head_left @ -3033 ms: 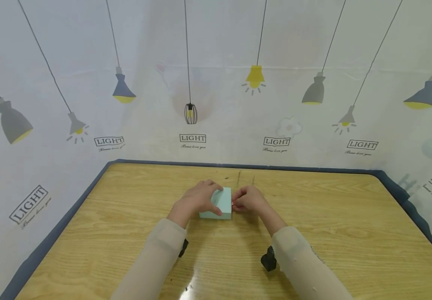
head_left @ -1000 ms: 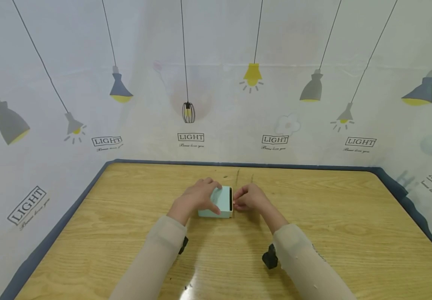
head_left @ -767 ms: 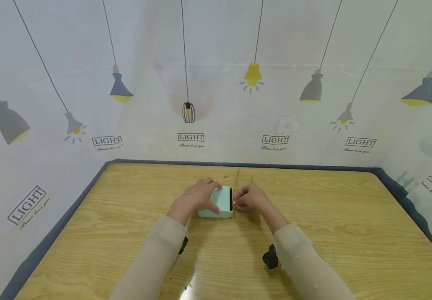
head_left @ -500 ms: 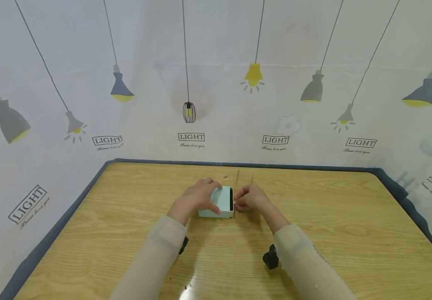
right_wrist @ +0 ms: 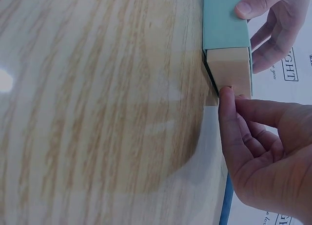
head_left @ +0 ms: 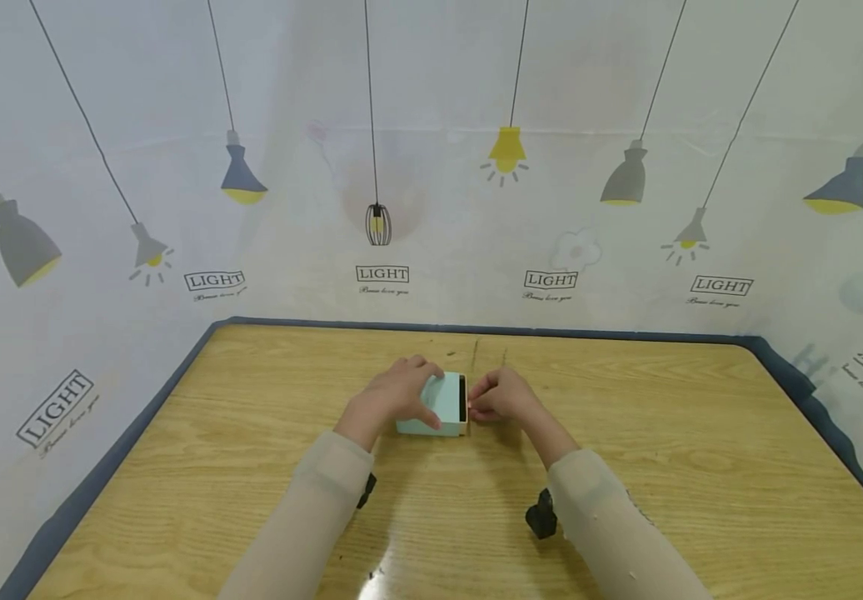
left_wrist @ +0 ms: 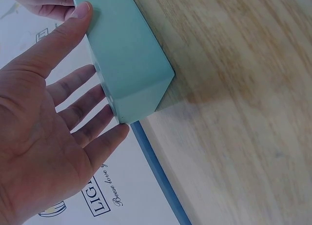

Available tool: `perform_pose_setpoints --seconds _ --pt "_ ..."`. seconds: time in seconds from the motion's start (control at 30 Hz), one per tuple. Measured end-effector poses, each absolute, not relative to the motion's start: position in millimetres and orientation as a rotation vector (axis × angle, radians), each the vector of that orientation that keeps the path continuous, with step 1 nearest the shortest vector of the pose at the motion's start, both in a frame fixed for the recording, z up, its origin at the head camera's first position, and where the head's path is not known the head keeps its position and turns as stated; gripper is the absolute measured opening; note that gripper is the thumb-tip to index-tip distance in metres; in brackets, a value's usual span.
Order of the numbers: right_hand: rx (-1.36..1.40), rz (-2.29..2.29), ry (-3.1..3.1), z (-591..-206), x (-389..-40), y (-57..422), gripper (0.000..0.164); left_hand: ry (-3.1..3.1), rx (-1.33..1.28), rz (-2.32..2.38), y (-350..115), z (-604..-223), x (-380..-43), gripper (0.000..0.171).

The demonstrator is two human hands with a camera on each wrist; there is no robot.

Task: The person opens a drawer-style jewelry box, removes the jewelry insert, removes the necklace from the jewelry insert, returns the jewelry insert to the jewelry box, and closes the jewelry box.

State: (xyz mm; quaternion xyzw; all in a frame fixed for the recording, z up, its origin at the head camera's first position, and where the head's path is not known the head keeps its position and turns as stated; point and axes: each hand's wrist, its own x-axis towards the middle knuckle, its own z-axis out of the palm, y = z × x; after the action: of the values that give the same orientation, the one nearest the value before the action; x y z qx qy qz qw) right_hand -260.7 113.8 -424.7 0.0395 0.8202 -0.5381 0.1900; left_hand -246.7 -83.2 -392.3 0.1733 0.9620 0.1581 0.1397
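Note:
On the wooden table lies a mint-green drawer box [head_left: 445, 400], its sleeve lying lengthwise from left to right. My left hand [head_left: 394, 393] grips the sleeve, thumb on the near side and fingers on the far side. From the sleeve's right end a beige inner drawer [right_wrist: 229, 68] sticks out a short way, and a dark strip shows along its top opening in the head view. My right hand [head_left: 501, 397] pinches a small pull tab at the drawer's end between thumb and forefinger. The fingertips hide most of that tab.
The wooden table [head_left: 671, 433] has a dark blue border [head_left: 611, 335] along its back and sides. Behind it hangs a pale cloth [head_left: 446, 183] printed with lamps and lettering. Black wrist devices, such as the right one [head_left: 541, 515], sit below the sleeves.
Three seconds ago the drawer was flush within the sleeve. My right hand has drawn it slightly to the right, with very little movement over the last second. The left hand keeps its grip.

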Motion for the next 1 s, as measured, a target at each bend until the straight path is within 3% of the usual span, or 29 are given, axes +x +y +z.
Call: perform_pose_setpoints --seconds 1.0 --pt "0.143 -1.486 2.289 -421.6 -259.5 114.7 0.009 2.784 0.51 0.465 -83.1 -393.4 -246.8 0.078"
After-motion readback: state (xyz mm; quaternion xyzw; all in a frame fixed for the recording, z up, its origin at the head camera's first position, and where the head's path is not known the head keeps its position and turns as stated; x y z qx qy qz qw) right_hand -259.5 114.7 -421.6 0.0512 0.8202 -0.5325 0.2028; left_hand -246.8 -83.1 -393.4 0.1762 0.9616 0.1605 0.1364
